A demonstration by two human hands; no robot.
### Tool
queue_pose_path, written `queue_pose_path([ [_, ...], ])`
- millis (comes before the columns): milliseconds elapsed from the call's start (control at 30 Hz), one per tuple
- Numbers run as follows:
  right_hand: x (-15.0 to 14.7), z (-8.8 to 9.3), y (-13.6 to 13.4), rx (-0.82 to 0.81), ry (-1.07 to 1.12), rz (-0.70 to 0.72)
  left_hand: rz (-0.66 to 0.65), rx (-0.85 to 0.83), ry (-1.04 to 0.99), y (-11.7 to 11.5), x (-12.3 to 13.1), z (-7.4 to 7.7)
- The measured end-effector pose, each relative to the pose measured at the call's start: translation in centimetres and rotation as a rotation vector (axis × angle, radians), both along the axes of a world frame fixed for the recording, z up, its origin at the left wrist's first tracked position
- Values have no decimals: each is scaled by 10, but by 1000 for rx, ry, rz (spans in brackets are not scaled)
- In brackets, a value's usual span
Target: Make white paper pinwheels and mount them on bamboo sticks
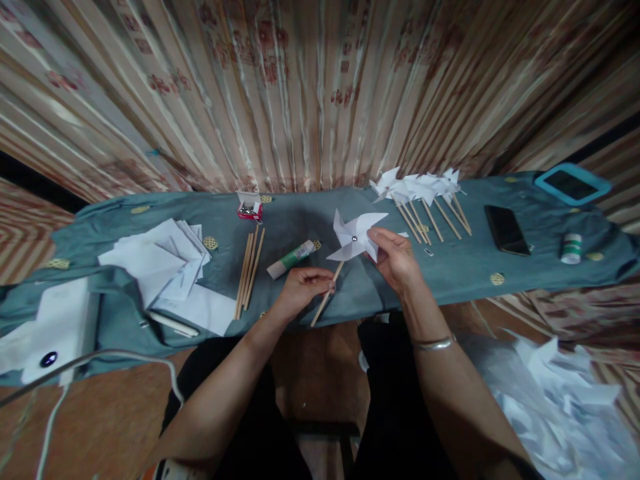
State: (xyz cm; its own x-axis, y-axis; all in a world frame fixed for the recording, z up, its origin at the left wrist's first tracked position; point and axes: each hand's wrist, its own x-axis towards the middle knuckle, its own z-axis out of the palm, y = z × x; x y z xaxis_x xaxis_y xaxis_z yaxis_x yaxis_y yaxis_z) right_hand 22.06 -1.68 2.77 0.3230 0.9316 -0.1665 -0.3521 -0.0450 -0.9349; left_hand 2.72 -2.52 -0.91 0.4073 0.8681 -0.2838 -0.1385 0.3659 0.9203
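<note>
A white paper pinwheel (350,230) with a metal pin at its centre is held up over the table's front part. My left hand (307,290) pinches its wooden stick (324,303) below the blades. With thumb and fingers, my right hand (395,257) grips a blade on the right side of the pinwheel. Just left of the pinwheel lies a green and white glue stick (291,259). Several loose wooden sticks (249,270) are beside it, and a small red box of pins (249,207) stands open behind them.
Finished pinwheels (420,189) lie in a row at the back. White paper sheets (160,257), a pen (173,325) and a white power bank (63,327) with cables are left. Rightward are a phone (506,229), a small green-and-white tube (571,248) and a blue-framed tablet (570,183). A plastic bag (555,400) sits lower right.
</note>
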Motion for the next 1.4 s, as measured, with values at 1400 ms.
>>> queue_pose_path([
  [1400, -21, 0, -5, -135, 165, 67, 151, 25, -42, 2, 1, -2],
])
